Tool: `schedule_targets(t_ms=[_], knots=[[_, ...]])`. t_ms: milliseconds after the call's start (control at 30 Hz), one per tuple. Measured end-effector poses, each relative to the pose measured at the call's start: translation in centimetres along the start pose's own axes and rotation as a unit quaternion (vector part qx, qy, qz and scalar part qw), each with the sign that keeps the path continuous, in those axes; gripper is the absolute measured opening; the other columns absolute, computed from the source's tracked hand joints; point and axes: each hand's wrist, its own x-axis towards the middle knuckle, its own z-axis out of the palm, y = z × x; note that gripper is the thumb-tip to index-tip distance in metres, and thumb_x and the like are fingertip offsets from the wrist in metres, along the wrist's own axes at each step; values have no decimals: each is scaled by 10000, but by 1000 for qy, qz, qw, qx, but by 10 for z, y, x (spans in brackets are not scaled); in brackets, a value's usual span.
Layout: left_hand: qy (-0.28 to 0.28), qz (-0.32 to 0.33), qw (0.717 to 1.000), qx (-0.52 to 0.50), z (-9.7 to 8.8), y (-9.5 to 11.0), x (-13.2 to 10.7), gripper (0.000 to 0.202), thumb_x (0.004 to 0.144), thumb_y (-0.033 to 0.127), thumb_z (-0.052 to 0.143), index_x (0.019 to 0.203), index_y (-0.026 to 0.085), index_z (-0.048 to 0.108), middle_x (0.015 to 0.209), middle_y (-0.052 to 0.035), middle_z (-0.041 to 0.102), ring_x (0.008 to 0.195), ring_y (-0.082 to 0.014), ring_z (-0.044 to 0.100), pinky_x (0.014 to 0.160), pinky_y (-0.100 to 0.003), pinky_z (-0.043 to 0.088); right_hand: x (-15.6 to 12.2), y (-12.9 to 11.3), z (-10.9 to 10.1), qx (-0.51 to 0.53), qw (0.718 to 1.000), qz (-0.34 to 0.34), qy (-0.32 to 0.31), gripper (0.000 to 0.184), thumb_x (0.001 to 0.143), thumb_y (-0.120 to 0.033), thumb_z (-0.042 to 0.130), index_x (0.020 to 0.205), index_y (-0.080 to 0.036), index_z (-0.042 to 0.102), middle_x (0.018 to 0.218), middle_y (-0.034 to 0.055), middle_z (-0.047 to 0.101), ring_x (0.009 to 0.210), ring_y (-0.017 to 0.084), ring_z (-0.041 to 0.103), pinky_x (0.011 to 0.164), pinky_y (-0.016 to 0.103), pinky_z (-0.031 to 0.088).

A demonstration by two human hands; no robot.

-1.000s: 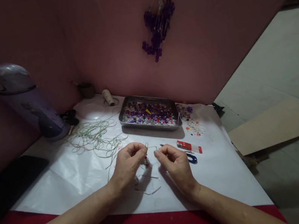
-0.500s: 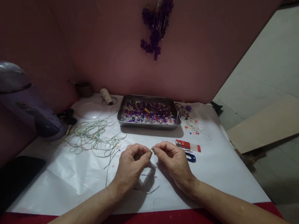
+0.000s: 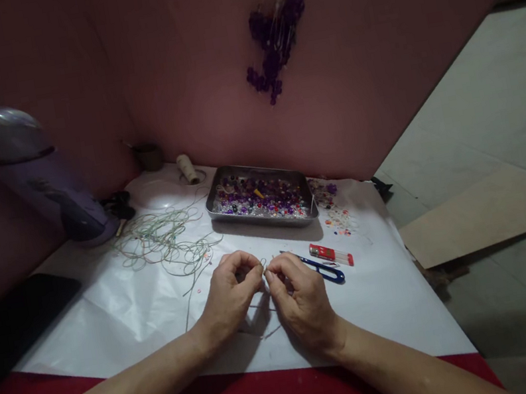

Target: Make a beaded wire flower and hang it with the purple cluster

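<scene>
Thumb and fingers of my left hand pinch a thin cord, which makes a small loop at the fingertips. My right hand is closed in a pinch close beside it, its fingertips at the same cord. Just behind the right hand lie dark blue thread snips and a red-labelled clear tube. Further back stands a metal tray of purple, clear and red beads. A tangle of pale green cord spreads left of the tray. Short cord pieces lie under my hands.
At the left stand a purple bottle and a dark flat object. A thread spool and a small brown pot sit by the wall. Purple bead strands hang above. Loose beads lie right of the tray.
My right hand has shifted slightly left and down, uncovering more of the blue snips. The left hand has moved slightly left. A small cord loop now shows between the fingertips.
</scene>
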Motion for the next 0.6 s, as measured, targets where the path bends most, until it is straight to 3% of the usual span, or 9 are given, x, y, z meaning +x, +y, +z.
schedule_targets(t_ms=[200,467,600], knots=[[22,89,988,121,-1,2,-1,104,814,194,551,714,195,579,769,-16,565,810,-183,512,742,-330,419,2,0,-1,-14,1000,0,-16,145,892,-158,463,764,-210,510,800,39,546,749,183,511,674,303,386],[18,216,946,240,-6,7,0,126,799,103,537,744,213,563,757,-19,609,848,-219,479,797,-375,374,2,1,-2,8,1000,18,-20,147,872,-140,479,749,-213,517,796,34,546,741,181,509,672,301,387],[5,245,928,282,-9,7,0,113,804,100,545,789,210,567,789,-30,620,877,-231,468,796,-379,354,3,2,-2,20,999,33,-20,153,869,-143,486,732,-208,501,787,28,538,721,173,503,657,297,382]])
